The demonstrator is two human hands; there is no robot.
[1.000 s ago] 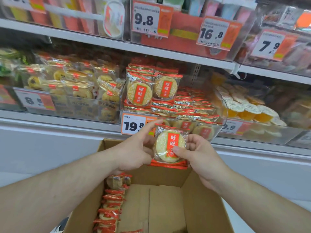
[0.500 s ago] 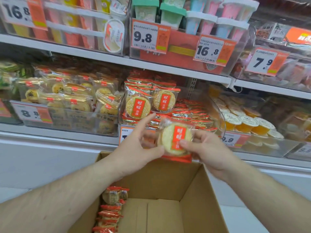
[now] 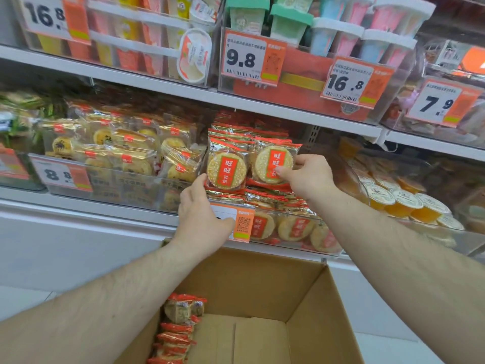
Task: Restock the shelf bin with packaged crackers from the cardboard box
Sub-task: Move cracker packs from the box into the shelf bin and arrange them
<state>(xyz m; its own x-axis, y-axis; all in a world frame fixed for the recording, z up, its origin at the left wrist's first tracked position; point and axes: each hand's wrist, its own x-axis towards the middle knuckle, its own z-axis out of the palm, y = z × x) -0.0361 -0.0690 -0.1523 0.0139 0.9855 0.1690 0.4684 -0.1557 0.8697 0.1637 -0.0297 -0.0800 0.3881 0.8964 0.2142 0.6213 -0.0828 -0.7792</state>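
Two hands reach up to a clear shelf bin (image 3: 301, 219) full of round crackers in shiny red and gold packs. The right hand (image 3: 307, 177) pinches one cracker pack (image 3: 273, 164) with its thumb and fingers. That pack stands upright at the top of the pile, near the back of the bin, just beside another upright pack (image 3: 227, 170) on its left. The left hand (image 3: 202, 214) is lower down at the front left corner of the bin. Its fingers look loose and mostly straight, and its fingertips touch the bottom edge of the left upright pack. It does not hold anything. This hand covers part of the white and orange price tag (image 3: 242, 223) on the front wall of the bin.

More packs lie flat in the bin under the two upright ones, and some show through the front wall.

Below the arms sits an open cardboard box (image 3: 309, 311). A row of cracker packs (image 3: 178, 327) stands along its left wall. The box floor beside them is bare cardboard.

Left of the cracker bin is a bin of yellow cakes (image 3: 126, 153). On the right is a bin of orange jelly cups (image 3: 401, 200).
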